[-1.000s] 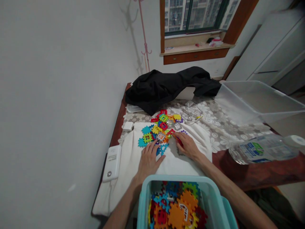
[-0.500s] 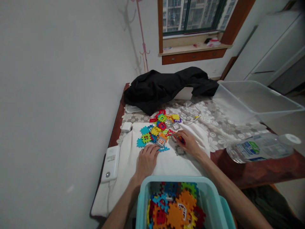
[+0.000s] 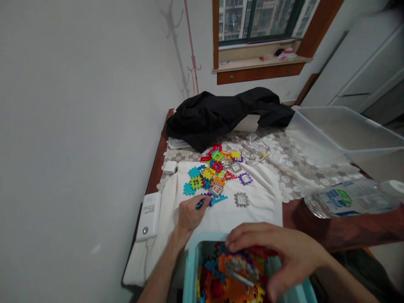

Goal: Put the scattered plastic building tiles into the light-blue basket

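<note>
My left hand (image 3: 191, 214) is closed on a dark blue interlocking plastic piece (image 3: 200, 204), at the near edge of a colourful heap of such pieces (image 3: 208, 173) on a white cloth. Purple and light blue pieces lie by its fingertips. Over the teal bin (image 3: 193, 257) hovers my right hand (image 3: 284, 248), fingers apart and open. Just beneath it, blurred grey and purple pieces (image 3: 241, 269) are in the air or on top of the bin's mixed pieces; which, I cannot tell. A grey window piece (image 3: 241, 199) and a purple one (image 3: 245, 179) lie apart, right of the heap.
A large plastic bottle (image 3: 353, 198) lies on its side at the right, near a clear tub (image 3: 341, 126). Black cloth (image 3: 221, 111) covers something at the back. A white device with a cable (image 3: 148, 216) and a small white box (image 3: 170, 167) sit left.
My right hand has moved from beside the heap back over the bin and opened, with pieces loose below it. My left hand has closed on a blue piece. A purple piece now shows at right.
</note>
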{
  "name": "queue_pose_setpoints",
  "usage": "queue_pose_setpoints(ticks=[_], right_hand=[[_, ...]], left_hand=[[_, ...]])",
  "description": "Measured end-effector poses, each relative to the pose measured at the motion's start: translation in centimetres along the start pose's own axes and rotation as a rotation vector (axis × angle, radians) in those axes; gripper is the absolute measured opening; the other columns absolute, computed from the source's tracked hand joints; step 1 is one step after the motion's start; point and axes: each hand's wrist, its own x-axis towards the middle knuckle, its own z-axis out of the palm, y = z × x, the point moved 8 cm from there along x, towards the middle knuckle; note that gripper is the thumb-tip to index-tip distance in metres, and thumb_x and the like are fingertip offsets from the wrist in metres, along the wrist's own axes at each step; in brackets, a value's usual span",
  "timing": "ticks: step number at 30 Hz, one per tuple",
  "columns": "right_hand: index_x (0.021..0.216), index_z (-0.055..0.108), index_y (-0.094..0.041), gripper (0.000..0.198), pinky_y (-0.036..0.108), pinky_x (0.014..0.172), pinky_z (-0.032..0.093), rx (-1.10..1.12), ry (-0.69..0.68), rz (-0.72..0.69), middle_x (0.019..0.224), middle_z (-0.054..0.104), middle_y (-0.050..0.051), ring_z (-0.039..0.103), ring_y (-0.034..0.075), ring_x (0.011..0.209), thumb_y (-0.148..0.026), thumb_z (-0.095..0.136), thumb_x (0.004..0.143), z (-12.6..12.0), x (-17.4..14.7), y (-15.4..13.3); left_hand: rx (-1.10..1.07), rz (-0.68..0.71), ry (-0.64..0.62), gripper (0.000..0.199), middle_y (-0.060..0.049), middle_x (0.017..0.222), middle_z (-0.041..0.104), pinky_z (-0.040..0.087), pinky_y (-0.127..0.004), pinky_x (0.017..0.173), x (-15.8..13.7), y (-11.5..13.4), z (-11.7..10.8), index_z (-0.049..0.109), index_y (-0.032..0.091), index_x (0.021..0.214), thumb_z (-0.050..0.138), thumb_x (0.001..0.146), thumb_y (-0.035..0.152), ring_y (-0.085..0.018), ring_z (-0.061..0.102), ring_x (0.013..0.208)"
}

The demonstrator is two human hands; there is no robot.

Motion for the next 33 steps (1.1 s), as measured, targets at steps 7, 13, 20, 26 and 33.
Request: queue_pose_setpoints(ticks=[7, 13, 20, 26, 33], right_hand=[[0.135, 0.068, -0.031, 0.051, 0.049, 0.112, 0.052, -0.187, 0.521, 0.143, 0.133, 0.072, 0.01, 0.067, 0.028, 0.125, -0.069, 0.055, 0.103, -7.8, -2.4, 7.6], [0.162, 0.043, -0.019, 0.109, 0.068, 0.123, 0.035, -0.882, 0.427, 0.574, 0.167, 0.042, 0.023, 0.036, 0.047, 0.154, -0.076, 0.081, 0.078, -10.5, -4.2, 17.8], [0.148, 0.059, -0.024, 0.054, 0.055, 0.108, 0.052, -0.922, 0.397, 0.425, 0.139, 0.067, 0.016, 0.061, 0.036, 0.127, -0.048, 0.068, 0.1, -9.1, -3.4, 17.3], [0.155, 0.051, -0.024, 0.072, 0.062, 0.109, 0.049, -0.989, 0.355, 0.403, 0.15, 0.06, 0.017, 0.055, 0.041, 0.133, -0.058, 0.073, 0.095, -8.1, -3.4, 16.8], [0.138, 0.063, -0.024, 0.041, 0.053, 0.103, 0.055, -0.859, 0.323, 0.347, 0.134, 0.067, 0.014, 0.06, 0.033, 0.12, -0.043, 0.067, 0.102, -7.2, -2.9, 16.6]], left_hand=[[-0.373, -0.423, 0.159, 0.035, 0.001, 0.064, 0.073, 0.049, -0.022, 0.047, 2.3, -3.6, -2.0, 0.076, 0.019, 0.092, 0.071, 0.093, 0.053, -0.018, 0.073, 0.055], [-0.605, -0.544, 0.294, 0.048, 0.003, 0.062, 0.071, 0.042, -0.02, 0.037, 2.3, 2.1, -8.2, 0.062, 0.021, 0.099, 0.064, 0.094, 0.069, -0.01, 0.051, 0.034], [-0.642, -0.228, -0.582, 0.051, -0.008, 0.107, 0.085, 0.063, -0.035, 0.089, -3.1, 14.1, -5.1, 0.068, 0.025, 0.121, 0.046, 0.104, 0.068, -0.021, 0.08, 0.091], [-0.582, -0.074, -0.465, 0.045, -0.008, 0.115, 0.084, 0.054, -0.043, 0.112, -1.3, 10.1, -5.0, 0.069, 0.024, 0.136, 0.043, 0.11, 0.051, -0.024, 0.076, 0.117], [0.043, -0.06, -0.148, 0.073, -0.018, 0.167, 0.047, 0.028, -0.066, 0.129, 3.0, 1.6, -1.3, 0.056, 0.021, 0.152, 0.071, 0.093, 0.06, -0.04, 0.035, 0.159]])
